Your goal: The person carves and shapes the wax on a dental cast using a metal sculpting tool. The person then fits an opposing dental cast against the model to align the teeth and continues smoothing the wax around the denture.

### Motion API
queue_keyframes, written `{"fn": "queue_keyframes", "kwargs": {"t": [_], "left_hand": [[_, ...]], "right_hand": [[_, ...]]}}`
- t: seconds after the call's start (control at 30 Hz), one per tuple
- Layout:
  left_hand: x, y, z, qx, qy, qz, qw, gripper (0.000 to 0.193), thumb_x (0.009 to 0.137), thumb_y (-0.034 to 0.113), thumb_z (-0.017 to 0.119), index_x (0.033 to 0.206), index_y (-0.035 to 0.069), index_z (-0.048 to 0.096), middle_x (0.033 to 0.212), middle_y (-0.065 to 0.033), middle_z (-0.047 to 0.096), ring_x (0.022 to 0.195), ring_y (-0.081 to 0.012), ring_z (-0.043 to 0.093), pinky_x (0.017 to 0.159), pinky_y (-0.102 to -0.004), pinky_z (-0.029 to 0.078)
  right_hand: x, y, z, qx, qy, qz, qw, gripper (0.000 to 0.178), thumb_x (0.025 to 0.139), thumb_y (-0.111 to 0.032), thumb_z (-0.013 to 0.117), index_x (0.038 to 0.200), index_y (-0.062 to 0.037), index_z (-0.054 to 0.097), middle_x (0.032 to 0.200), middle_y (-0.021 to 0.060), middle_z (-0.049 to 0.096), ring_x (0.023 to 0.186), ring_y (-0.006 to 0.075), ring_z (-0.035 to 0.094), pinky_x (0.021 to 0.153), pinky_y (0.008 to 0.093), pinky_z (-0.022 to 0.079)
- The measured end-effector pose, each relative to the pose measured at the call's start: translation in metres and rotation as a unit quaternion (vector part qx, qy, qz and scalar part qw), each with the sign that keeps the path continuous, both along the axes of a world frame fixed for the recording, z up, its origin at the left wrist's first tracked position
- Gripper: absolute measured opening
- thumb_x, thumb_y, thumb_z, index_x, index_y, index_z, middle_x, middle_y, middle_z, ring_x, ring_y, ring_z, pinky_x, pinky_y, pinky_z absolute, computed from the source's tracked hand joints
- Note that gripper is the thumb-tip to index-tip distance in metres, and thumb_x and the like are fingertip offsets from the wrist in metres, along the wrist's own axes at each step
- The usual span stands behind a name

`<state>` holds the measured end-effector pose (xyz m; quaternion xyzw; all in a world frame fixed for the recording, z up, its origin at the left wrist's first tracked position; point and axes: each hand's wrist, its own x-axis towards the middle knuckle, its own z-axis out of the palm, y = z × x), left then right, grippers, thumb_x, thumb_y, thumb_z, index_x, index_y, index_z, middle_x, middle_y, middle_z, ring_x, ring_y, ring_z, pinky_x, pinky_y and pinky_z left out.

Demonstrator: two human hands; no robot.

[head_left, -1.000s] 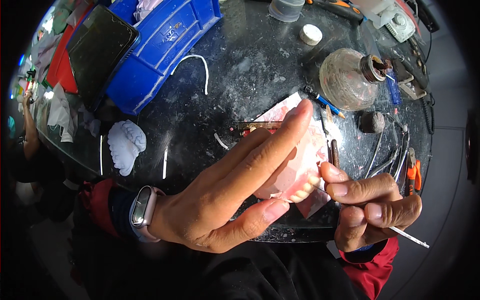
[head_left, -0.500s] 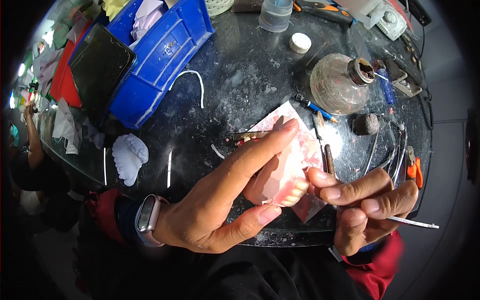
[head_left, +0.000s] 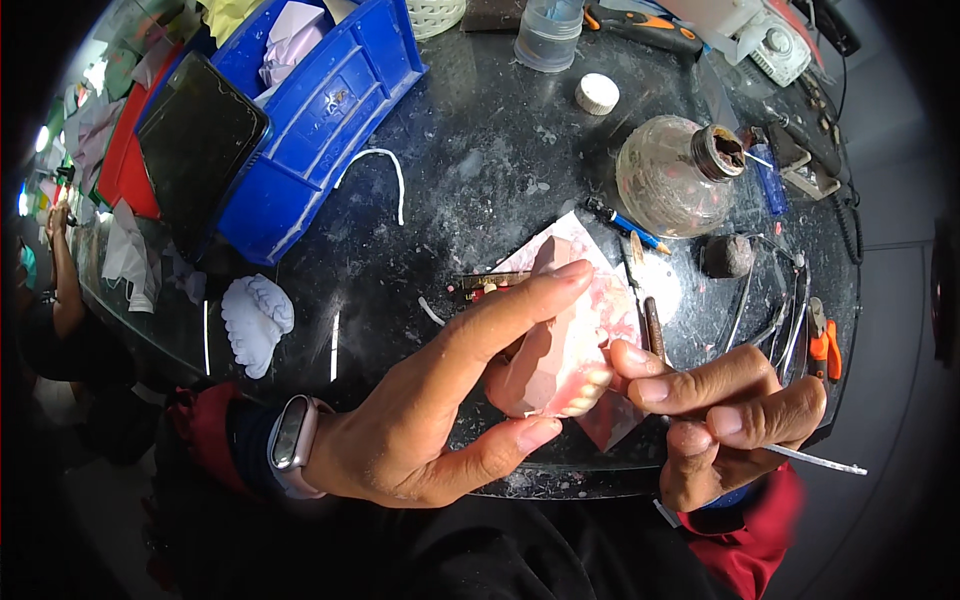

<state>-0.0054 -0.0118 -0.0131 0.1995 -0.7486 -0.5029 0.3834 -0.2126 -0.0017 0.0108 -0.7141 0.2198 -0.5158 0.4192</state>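
Pinkish-brown, the model (head_left: 545,372) sits above the worktop (head_left: 450,130) in the left hand (head_left: 415,420), whose grip holds it between outstretched fingers and thumb; from where I stand, its long axis runs from one o'clock to seven. It lies at nine o'clock from the right hand (head_left: 735,405), teeth (head_left: 587,392) nearest; whether those fingertips touch, I can't tell. That grip is pinched around a thin rod (head_left: 815,460), its tail poking toward four o'clock, its other end hidden. Left fingers point to two, right ones curl toward nine.
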Motion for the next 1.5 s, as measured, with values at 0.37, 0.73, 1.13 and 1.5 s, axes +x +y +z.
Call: {"fn": "queue_keyframes", "kwargs": {"t": [0.37, 0.73, 1.13, 1.5], "left_hand": [[0.001, 0.001, 0.001, -0.002, -0.006, -0.005, 1.000, 0.066, 0.083, 0.008, 0.052, 0.131, -0.006, 0.009, 0.135, -0.0314, 0.017, 0.123, -0.0315, 0.032, 0.099, -0.0379, 0.028], [-0.001, 0.004, 0.001, 0.069, 0.046, 0.034, 0.996, 0.070, 0.077, 0.002, 0.061, 0.128, -0.005, 0.012, 0.129, -0.0292, 0.028, 0.109, -0.0324, 0.047, 0.085, -0.0402, 0.046], [-0.005, 0.021, -0.001, 0.058, 0.076, 0.197, 0.976, 0.053, 0.061, 0.002, 0.078, 0.104, -0.001, 0.046, 0.100, -0.0099, 0.053, 0.090, -0.0189, 0.060, 0.075, -0.0272, 0.051], [-0.006, 0.020, -0.002, 0.067, 0.075, 0.213, 0.972, 0.053, 0.056, 0.004, 0.081, 0.099, -0.001, 0.050, 0.093, -0.0074, 0.057, 0.083, -0.0167, 0.062, 0.068, -0.0248, 0.052]], "right_hand": [[0.001, 0.002, 0.002, 0.039, 0.021, -0.006, 0.999, 0.018, 0.083, 0.001, 0.049, 0.095, -0.0032, 0.036, 0.082, 0.0214, 0.056, 0.085, 0.0327, 0.061, 0.083, 0.0469, 0.048], [0.011, 0.005, 0.001, 0.106, -0.146, -0.100, 0.978, 0.028, 0.089, -0.025, 0.044, 0.093, -0.0069, 0.022, 0.092, 0.0253, 0.056, 0.084, 0.0356, 0.061, 0.072, 0.0425, 0.055], [0.002, 0.011, 0.005, 0.145, -0.161, 0.029, 0.976, 0.022, 0.068, 0.020, 0.058, 0.079, 0.0039, 0.047, 0.096, 0.0282, 0.052, 0.097, 0.0447, 0.053, 0.080, 0.0494, 0.049], [0.006, 0.004, 0.003, 0.053, -0.052, -0.044, 0.996, 0.025, 0.073, 0.007, 0.060, 0.082, -0.0005, 0.039, 0.081, 0.0234, 0.056, 0.078, 0.0340, 0.063, 0.069, 0.0390, 0.055]]}}
